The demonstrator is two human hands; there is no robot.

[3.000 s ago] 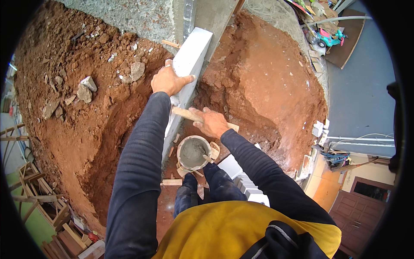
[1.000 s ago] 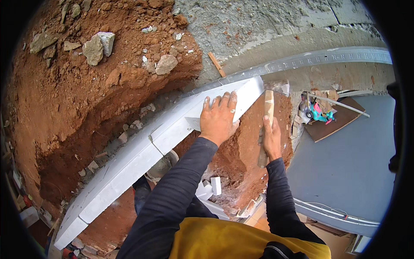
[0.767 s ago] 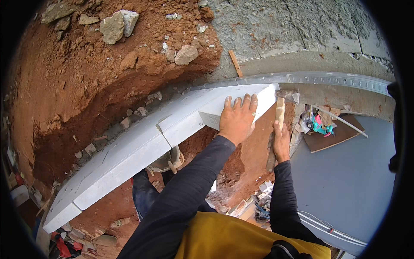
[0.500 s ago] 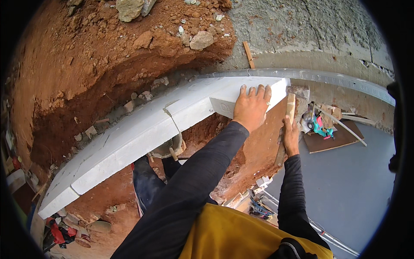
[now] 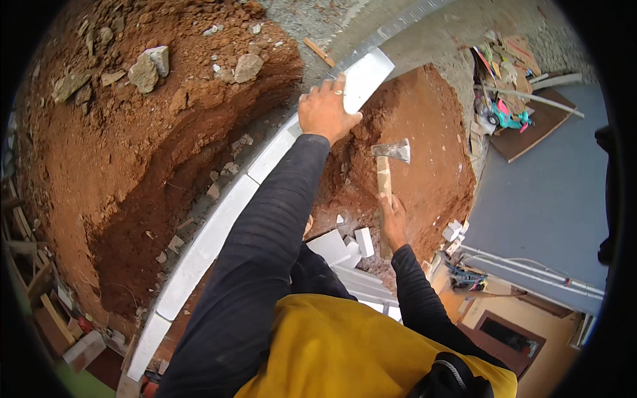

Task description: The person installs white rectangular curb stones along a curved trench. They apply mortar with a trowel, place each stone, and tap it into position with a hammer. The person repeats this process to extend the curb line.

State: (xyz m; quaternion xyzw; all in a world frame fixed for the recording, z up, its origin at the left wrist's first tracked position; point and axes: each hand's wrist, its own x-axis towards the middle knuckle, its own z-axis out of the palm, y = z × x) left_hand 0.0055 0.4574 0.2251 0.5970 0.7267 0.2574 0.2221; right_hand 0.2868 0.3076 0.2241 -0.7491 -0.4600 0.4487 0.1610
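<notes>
A row of white blocks (image 5: 212, 242) forms a low, narrow wall running from the lower left to the upper middle. At its far end my left hand (image 5: 326, 111) grips the top of the last white block (image 5: 366, 81), with the fingers over one side and the thumb on the other. My right hand (image 5: 394, 222) is closed round the wooden handle of a hatchet (image 5: 384, 174). Its metal head is up, over the reddish soil and apart from the block.
Left of the wall lies a trench beside a bank of red soil (image 5: 166, 99) with loose stones (image 5: 249, 67). Cut white blocks (image 5: 338, 249) lie near my legs. At the right are a grey floor (image 5: 544, 192), a brown board (image 5: 531, 136) and a turquoise toy (image 5: 507, 118). A metal straightedge (image 5: 405, 20) lies beyond the wall.
The hatchet has moved away from the end of the block, back toward me, in my right hand. My left hand stays on the block. The whole view has turned and shifted.
</notes>
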